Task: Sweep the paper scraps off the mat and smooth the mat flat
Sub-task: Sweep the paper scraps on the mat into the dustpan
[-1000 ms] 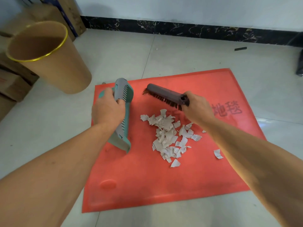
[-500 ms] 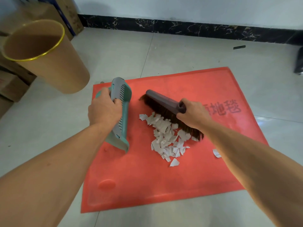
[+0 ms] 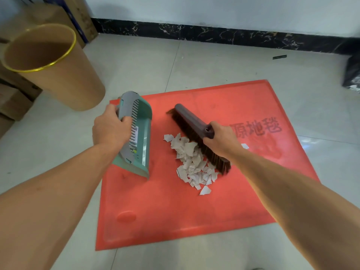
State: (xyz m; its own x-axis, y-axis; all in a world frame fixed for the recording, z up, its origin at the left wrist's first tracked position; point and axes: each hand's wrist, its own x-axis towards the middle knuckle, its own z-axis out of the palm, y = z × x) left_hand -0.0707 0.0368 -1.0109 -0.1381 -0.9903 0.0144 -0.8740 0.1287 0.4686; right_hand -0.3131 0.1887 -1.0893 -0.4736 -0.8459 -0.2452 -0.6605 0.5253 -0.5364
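A red mat lies on the tiled floor, printed with dark characters on its right side. A pile of torn white paper scraps sits near its middle, and one scrap lies apart to the right of my right hand. My left hand grips a teal and grey dustpan, tilted with its lip on the mat left of the pile. My right hand holds a dark brush, whose bristles press on the right edge of the pile.
A tan waste bin with a gold rim stands on the floor at the upper left, with cardboard boxes behind it. A black bag sits at the right edge. A dark marble skirting runs along the wall.
The brush has come down from above the pile onto its right side and pushed the scraps left into a tighter heap. The dustpan has stayed where it was.
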